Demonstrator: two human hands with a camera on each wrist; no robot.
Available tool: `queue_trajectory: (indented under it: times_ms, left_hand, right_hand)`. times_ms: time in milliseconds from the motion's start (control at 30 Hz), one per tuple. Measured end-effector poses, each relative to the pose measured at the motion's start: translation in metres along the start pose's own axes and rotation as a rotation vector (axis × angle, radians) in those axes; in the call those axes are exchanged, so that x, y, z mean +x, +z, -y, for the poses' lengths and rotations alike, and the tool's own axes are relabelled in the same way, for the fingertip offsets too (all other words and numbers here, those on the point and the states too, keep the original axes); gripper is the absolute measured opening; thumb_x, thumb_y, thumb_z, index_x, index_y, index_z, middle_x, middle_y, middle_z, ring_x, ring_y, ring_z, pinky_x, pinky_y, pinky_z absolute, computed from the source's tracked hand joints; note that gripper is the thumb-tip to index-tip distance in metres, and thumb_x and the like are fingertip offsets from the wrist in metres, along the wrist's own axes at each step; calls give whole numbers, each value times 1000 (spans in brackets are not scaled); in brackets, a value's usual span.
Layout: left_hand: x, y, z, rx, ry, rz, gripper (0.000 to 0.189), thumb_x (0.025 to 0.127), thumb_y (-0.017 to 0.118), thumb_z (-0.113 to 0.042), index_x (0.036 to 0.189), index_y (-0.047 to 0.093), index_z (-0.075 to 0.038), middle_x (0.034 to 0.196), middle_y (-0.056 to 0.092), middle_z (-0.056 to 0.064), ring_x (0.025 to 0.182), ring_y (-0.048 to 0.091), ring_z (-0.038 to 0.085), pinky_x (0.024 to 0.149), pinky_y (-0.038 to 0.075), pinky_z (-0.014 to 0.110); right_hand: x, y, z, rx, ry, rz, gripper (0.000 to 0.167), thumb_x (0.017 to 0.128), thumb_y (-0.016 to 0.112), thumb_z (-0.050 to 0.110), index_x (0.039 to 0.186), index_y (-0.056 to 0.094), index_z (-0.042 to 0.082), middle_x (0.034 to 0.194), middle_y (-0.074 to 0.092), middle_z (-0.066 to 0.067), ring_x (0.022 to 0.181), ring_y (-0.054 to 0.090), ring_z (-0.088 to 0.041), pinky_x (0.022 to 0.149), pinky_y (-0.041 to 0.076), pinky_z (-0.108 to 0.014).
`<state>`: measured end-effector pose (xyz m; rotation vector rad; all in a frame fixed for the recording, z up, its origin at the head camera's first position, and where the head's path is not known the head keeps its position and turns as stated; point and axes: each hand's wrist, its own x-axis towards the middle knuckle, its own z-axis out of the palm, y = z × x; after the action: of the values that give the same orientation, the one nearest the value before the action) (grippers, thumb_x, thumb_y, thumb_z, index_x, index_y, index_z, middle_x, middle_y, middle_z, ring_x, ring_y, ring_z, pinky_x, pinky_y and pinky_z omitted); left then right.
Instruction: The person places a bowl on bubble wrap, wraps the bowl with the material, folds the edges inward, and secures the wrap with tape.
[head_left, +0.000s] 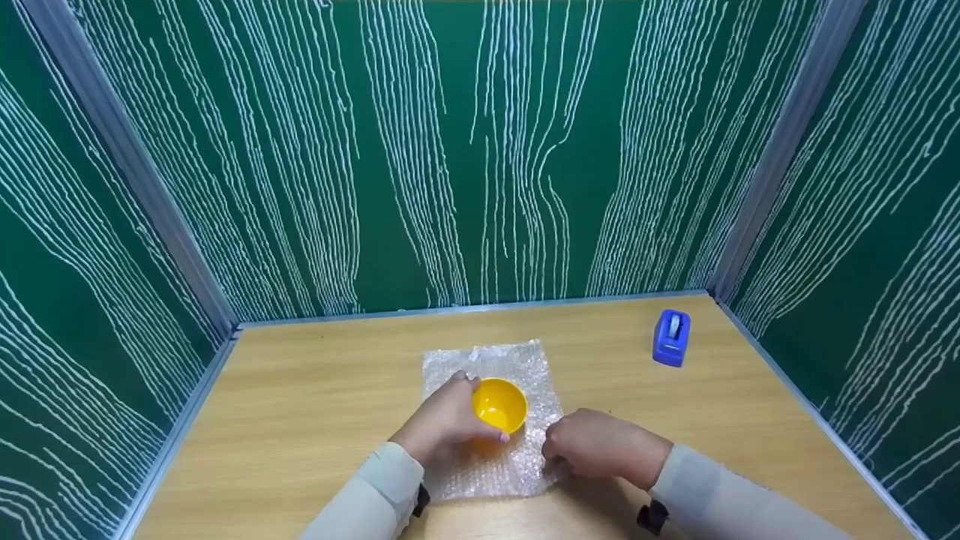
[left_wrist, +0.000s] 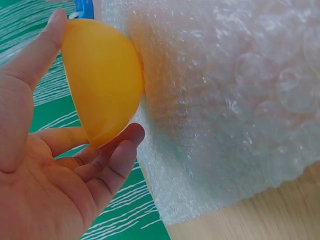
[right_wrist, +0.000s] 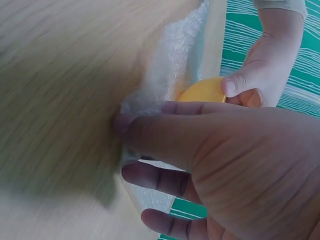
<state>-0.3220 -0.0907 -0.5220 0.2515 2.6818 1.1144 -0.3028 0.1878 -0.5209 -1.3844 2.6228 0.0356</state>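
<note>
A yellow bowl [head_left: 501, 406] stands upright on a sheet of bubble wrap [head_left: 487, 480] spread on the table. My left hand [head_left: 448, 411] grips the bowl from its left side, thumb at the near rim and fingers at the far rim. In the left wrist view, the bowl's rounded side [left_wrist: 102, 80] shows between thumb and fingers, its base against the bubble wrap [left_wrist: 240, 110]. At the sheet's right edge, my right hand [head_left: 600, 444] pinches the bubble wrap [right_wrist: 145, 107] between thumb and index finger, while the other fingers are spread apart in the right wrist view.
A blue tape dispenser [head_left: 671, 339] stands at the table's back right. Green panels [head_left: 525, 150] with wavy white lines enclose the wooden table [head_left: 315, 405] at the back and both sides, joined by grey metal posts [head_left: 787, 142].
</note>
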Motion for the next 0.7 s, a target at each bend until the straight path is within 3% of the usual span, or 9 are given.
queue_trajectory:
  times_ms: [400,700]
  left_hand:
    - [0,0,-1,-20,-29,7,103,70,110,-45,154,61,-11,137,65,6,112,65,25,118,60,52]
    - [0,1,0,-6,-8,6,104,67,110,-47,152,62,-11,133,64,5,112,65,25,116,61,51]
  right_hand:
    - [-2,-4,-1,18,1,23,13,102,87,18,112,88,26,99,81,6,75,58,-7,83,65,-27]
    - [-5,-4,-3,-25,-60,-61,13,100,86,12,102,86,25,92,79,6,73,58,-8,77,63,-28]
